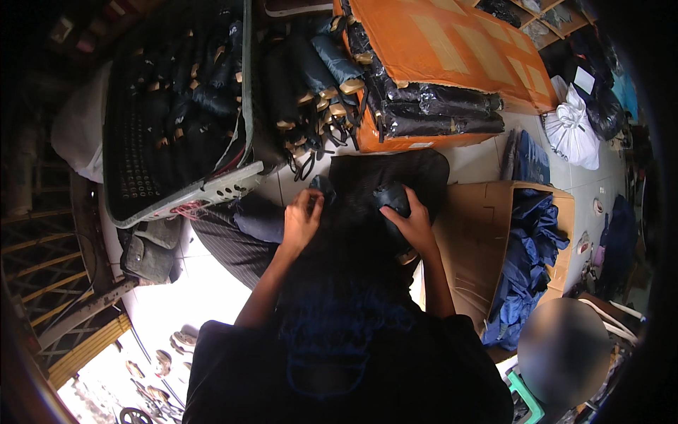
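My left hand (pixel 302 218) pinches the end of a dark fabric sleeve (pixel 323 186) that lies over my lap. My right hand (pixel 415 225) is closed around a black folded umbrella (pixel 393 198), held a short way to the right of the sleeve. Under both hands spreads a black cloth (pixel 395 171). Whether the umbrella's tip is inside the sleeve is hidden by the dark cloth.
A grey plastic basket (pixel 212 191) of black folded umbrellas stands at the upper left, with more umbrellas with tan handles (pixel 318 92) beside it. An orange carton (pixel 452 42) holds black wrapped bundles. A cardboard box (pixel 480 233) with blue fabric is on the right. Another person (pixel 565 350) sits at the lower right.
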`<state>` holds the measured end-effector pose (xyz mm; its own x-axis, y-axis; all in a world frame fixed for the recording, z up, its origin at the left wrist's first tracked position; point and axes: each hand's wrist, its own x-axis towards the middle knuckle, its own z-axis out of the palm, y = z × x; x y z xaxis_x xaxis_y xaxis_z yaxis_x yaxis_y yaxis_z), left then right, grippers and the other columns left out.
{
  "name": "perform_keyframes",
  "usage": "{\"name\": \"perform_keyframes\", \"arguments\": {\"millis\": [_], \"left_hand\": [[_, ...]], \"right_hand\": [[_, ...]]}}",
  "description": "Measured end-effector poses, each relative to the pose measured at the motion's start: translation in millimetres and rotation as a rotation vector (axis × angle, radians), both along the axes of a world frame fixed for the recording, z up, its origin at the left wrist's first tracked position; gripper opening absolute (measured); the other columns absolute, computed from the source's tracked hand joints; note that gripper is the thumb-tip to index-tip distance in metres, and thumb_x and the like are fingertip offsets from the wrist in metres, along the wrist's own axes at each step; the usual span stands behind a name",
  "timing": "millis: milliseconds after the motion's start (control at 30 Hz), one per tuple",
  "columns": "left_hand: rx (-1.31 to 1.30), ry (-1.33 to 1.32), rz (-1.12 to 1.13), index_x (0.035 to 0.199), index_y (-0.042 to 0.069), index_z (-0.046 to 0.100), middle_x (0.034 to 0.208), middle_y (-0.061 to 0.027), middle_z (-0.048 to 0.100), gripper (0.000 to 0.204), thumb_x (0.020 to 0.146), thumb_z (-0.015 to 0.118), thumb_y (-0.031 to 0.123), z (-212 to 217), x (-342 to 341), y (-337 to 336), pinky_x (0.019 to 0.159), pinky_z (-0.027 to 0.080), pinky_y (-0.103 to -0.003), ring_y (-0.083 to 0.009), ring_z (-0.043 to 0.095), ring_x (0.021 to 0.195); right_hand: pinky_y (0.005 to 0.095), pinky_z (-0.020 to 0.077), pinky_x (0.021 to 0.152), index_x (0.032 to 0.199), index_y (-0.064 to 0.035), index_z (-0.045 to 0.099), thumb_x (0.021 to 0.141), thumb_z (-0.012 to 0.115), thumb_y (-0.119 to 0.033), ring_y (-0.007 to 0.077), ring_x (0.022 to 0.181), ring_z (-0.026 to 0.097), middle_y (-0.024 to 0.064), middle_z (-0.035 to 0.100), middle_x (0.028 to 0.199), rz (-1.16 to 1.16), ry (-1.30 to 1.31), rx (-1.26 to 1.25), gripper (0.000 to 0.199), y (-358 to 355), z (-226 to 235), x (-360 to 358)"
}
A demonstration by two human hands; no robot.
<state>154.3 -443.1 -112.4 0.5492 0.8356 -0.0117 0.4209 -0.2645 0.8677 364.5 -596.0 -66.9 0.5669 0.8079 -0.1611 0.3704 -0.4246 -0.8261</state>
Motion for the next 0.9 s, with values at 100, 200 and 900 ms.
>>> {"name": "perform_keyframes", "arguments": {"millis": [100,200,900], "left_hand": [[0.033,0.014,-0.093,0.094,0.002,0.061,0.088,-0.0141,0.065,0.012,0.087,0.062,0.012,-9,-10,-7,0.070,0.049,-0.040,-0.0308,0.063,0.076],[0.195,0.017,-0.195,0.095,0.006,0.062,0.092,-0.0108,0.064,0.011,0.084,0.063,0.009,-23,-23,-12,0.079,0.045,-0.041,-0.0310,0.059,0.087],[0.351,0.033,-0.180,0.091,0.008,0.064,0.090,-0.0065,0.063,0.015,0.078,0.068,0.016,-28,-21,-14,0.077,0.044,-0.038,-0.0271,0.057,0.089]], "right_hand": [[0.0366,0.0480,0.088,0.121,0.0038,0.052,0.078,0.075,-0.034,0.0321,0.101,0.064,0.0213,0.065,0.107,-0.014,0.089,0.010,0.062,21,12,5],[0.0357,0.0482,0.086,0.118,0.0032,0.053,0.080,0.073,-0.034,0.0285,0.097,0.066,0.0199,0.066,0.104,0.009,0.169,-0.005,0.057,41,22,6],[0.0451,0.0378,0.103,0.134,-0.0004,0.043,0.083,0.066,-0.043,0.0412,0.124,0.045,0.0271,0.049,0.130,0.071,-0.489,0.066,0.071,325,33,78]]}}
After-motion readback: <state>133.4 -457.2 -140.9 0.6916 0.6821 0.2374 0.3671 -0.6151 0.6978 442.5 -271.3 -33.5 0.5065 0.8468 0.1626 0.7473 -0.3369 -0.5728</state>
